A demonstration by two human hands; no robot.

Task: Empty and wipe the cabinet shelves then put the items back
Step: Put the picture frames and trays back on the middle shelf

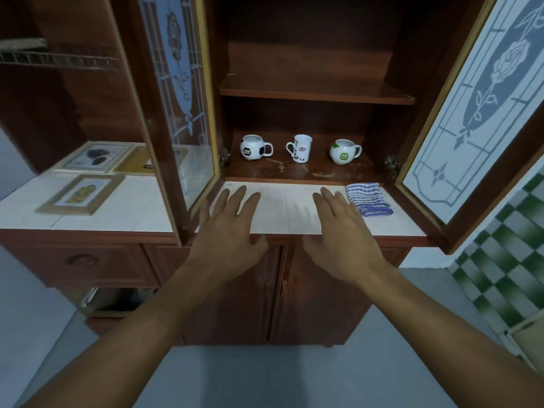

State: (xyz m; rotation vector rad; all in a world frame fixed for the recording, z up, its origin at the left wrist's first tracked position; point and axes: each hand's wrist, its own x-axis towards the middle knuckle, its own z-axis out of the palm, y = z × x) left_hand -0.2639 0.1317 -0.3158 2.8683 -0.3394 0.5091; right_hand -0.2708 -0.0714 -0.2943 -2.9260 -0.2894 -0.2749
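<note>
— White tiled table (282, 207) along the cabinet's front, I see; how do the shelves look from your end?

— On my screen the left door (179, 83) and right door (477, 113) stand wide open, so the lower shelf (294, 172) is within easy reach; three mugs stand upright on it in a spaced row, at twelve o'clock from the hands; the football mug (253, 147) towards eleven, the tall mug (301, 148) dead ahead, the green-badged mug (343, 151) towards one; the upper shelf (315, 92) shows nothing on it.

— And the hands?

— I have the left hand (232, 228) and right hand (341, 231) side by side over the table's front edge; fingers straight and spread wide, holding nothing; whether they touch the tiles I cannot tell.

— The cloth?

— The striped cloth (368, 198) lies folded on the table at two o'clock from the right hand, just beside its outer fingers; I judge it is parked there to be handy for wiping once the mugs are out; the bare tiles between the hands look like the natural landing spot for them.

— Anything in the way?

— Two picture frames (81, 194) lie flat at nine o'clock, beyond the left door; well apart from the work.
</note>
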